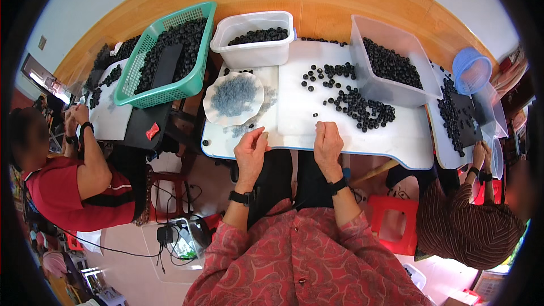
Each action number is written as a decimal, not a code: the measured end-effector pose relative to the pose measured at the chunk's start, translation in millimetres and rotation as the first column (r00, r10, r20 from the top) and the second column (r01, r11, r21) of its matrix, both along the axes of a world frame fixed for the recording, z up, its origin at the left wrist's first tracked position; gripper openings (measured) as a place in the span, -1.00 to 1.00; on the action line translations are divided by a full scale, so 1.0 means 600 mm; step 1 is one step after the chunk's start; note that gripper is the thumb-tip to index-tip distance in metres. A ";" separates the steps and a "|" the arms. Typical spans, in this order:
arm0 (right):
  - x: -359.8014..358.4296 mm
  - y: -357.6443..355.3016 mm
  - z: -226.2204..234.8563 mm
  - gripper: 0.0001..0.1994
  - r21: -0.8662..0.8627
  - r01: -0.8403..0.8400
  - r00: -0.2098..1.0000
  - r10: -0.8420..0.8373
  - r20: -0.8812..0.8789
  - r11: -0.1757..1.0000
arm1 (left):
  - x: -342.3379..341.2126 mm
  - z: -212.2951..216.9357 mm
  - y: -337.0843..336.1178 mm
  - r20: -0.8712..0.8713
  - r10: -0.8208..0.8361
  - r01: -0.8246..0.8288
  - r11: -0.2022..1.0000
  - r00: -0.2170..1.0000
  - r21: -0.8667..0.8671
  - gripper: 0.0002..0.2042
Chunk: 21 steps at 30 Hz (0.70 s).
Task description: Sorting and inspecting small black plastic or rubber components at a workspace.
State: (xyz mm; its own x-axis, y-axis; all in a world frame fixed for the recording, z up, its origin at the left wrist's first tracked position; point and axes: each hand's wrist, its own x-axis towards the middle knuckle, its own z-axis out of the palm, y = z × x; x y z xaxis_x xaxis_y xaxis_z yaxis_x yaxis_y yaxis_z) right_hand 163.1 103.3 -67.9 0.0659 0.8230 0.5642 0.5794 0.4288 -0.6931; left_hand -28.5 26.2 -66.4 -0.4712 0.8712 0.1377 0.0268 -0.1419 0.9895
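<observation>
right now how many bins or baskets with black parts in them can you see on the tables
3. The green mesh basket sits at the left, the white tub in the middle behind the plate, and the clear bin at the right. The blue basket at far right looks empty; others may be hidden.

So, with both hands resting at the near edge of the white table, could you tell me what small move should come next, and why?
Probably a short reach forward with the right hand to the loose heap of small black round caps on the white table. Both hands look closed at the near edge; whether they hold anything is unclear. The left hand sits beside the scalloped white plate of tiny grey rings.
</observation>
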 end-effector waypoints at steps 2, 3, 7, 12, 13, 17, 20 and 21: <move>-0.001 0.002 -0.001 -0.84 0.005 0.008 1.000 -0.008 -0.007 1.000 | 0.001 0.002 0.008 0.005 0.002 -0.002 1.000 1.000 -0.003 -0.79; -0.002 0.005 -0.002 -0.85 0.007 0.017 1.000 -0.017 -0.013 1.000 | 0.000 0.003 0.014 0.005 0.003 -0.003 1.000 1.000 0.012 -0.79; -0.001 0.005 0.011 -0.86 0.022 -0.007 1.000 0.007 0.015 1.000 | 0.002 0.011 0.010 0.001 0.009 -0.009 1.000 1.000 0.014 -0.79; -0.005 0.004 0.007 -0.87 0.035 0.011 0.999 -0.012 0.044 0.999 | 0.000 0.003 0.009 -0.012 0.034 -0.034 0.999 0.999 -0.004 -0.80; -0.005 0.001 0.007 -0.88 0.028 0.010 0.999 -0.011 0.050 1.000 | -0.001 0.006 0.008 -0.011 0.034 -0.034 0.999 0.999 -0.014 -0.80; -0.007 0.000 0.009 -0.88 0.045 -0.014 0.997 0.011 0.073 0.999 | 0.002 0.011 0.007 0.009 0.074 -0.074 0.997 0.997 -0.010 -0.82; -0.010 -0.002 0.009 -0.89 0.043 -0.007 0.997 0.004 0.072 0.999 | 0.003 0.008 0.005 -0.023 0.075 -0.075 0.997 0.997 -0.005 -0.82; -0.010 -0.002 0.009 -0.90 0.051 0.000 0.996 -0.005 0.086 0.999 | 0.004 0.007 0.006 -0.043 0.072 -0.072 0.997 0.997 0.006 -0.82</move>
State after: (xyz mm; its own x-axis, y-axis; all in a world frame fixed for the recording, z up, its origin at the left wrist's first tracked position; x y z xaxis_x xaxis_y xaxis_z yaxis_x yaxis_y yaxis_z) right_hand 157.3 102.3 -62.2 0.0175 0.7932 0.6087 0.6367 0.4606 -0.6185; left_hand -26.3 29.6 -62.4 -0.5259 0.8347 0.1633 0.0793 -0.1430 0.9865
